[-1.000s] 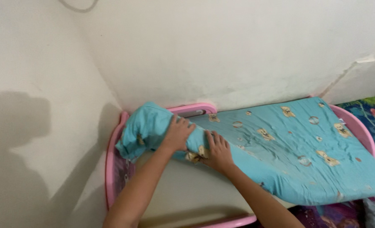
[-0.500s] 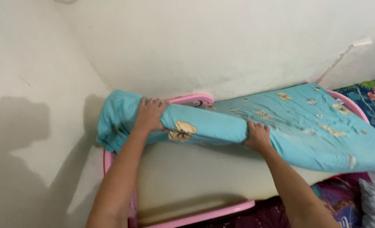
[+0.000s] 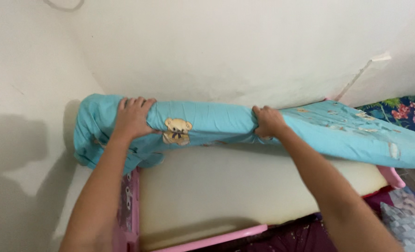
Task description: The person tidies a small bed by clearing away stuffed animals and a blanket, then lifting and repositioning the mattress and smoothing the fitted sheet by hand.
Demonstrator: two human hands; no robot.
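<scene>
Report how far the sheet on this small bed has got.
Done: the turquoise bear-print sheet is off the near end, leaving the cream mattress bare inside the pink bed frame. In hand: left hand and right hand grip the bunched, lifted fabric by the wall. Left: the sheet's far right part lies spread over that end of the bed.

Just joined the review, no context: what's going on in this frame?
A person is handling a turquoise bear-print sheet on a small pink-framed bed set in a wall corner. The left hand and the right hand each grip the bunched fabric, holding it raised above the bare cream mattress. To the right the sheet lies spread over the rest of the mattress.
</scene>
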